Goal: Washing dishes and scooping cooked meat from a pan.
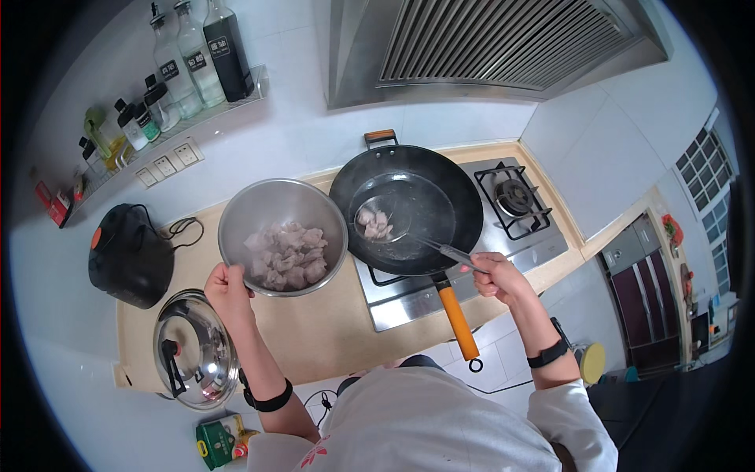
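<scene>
My left hand (227, 289) grips the near-left rim of a stainless steel bowl (239, 218), tilted beside the wok. Pale pieces of meat (292, 259) lie heaped in the bowl. In my right hand (498, 274) is the grey handle of a wire skimmer (398, 227). Its round head is inside the black wok (460, 200) and carries a few more meat pieces (374, 224). Clear liquid (413, 189) covers the wok's bottom. The wok sits on the left burner, its orange handle (457, 321) pointing towards me.
A gas hob (407, 307) has a bare right burner (513, 197). On the beige counter (307, 342) are a glass lid (191, 366) and a black appliance (133, 253). Bottles (227, 59) line a wall shelf (236, 106); a range hood (354, 65) hangs above.
</scene>
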The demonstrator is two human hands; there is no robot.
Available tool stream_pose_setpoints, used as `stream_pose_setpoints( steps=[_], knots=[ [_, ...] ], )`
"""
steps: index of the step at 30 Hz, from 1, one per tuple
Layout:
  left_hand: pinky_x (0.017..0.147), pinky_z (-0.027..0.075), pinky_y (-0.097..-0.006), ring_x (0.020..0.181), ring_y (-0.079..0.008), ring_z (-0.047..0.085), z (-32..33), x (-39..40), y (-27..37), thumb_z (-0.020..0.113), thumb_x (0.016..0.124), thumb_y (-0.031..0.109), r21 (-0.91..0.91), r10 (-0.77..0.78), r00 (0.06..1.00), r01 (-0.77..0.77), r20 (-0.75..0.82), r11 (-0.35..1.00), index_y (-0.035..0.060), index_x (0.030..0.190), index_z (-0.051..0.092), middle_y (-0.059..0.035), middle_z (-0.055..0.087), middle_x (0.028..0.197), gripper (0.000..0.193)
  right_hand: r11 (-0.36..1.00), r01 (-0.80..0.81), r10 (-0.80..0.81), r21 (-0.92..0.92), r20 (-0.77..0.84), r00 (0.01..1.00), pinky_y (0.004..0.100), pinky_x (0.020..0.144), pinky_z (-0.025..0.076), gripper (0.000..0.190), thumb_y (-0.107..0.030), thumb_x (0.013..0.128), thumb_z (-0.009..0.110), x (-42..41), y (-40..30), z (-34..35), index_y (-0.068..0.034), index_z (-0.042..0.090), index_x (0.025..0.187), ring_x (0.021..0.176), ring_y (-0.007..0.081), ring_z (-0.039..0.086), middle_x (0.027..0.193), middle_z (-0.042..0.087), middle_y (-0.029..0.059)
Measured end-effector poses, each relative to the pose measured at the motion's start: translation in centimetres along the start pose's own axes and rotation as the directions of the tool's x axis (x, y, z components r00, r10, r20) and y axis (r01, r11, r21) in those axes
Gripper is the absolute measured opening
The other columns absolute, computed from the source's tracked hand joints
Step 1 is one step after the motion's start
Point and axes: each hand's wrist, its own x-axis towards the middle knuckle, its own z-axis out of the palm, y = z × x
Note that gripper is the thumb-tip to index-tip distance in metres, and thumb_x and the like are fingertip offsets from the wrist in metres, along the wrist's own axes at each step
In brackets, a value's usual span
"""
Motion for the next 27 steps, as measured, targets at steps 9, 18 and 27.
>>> stream_pose_setpoints(
  steps=[9,18,27],
  knots=[
    [0.033,0.033,-0.0207,0.036,-0.0063,0.036,0.6,0.3,0.6,0.051,0.071,0.004,0.091,0.003,0.996,-0.011,0.094,0.996,0.0067,0.052,0.036,0.0011,0.038,0.046,0.024,0.979,0.190,-0.198,-0.074,-0.121,0.973,0.0211,0.035,0.014,0.025,-0.021,0.090,0.042,-2.8,-0.2,-0.7,0.000,0.052,0.083,0.037,0.0037,0.020,0.048,0.026,-0.0061],
    [0.032,0.034,-0.0216,0.035,-0.0076,0.038,2.7,1.1,1.9,0.051,0.071,0.003,0.106,0.067,0.980,-0.088,0.186,0.991,0.0047,0.051,0.038,-0.0004,0.039,0.045,0.023,0.970,0.231,-0.221,0.072,-0.126,0.967,0.0215,0.034,0.014,0.026,-0.022,0.091,0.040,-3.7,1.3,-1.5,0.000,0.050,0.081,0.036,0.0051,0.020,0.046,0.027,-0.0051],
    [0.032,0.034,-0.0223,0.036,-0.0083,0.041,6.1,1.9,1.2,0.051,0.072,0.003,0.126,0.090,0.952,-0.132,0.294,0.983,0.0037,0.050,0.037,-0.0019,0.040,0.045,0.025,0.953,0.276,-0.257,0.123,-0.148,0.955,0.0212,0.034,0.016,0.027,-0.023,0.091,0.040,-4.0,1.9,-1.3,-0.001,0.051,0.080,0.036,0.0052,0.021,0.046,0.027,-0.0054]
  ],
)
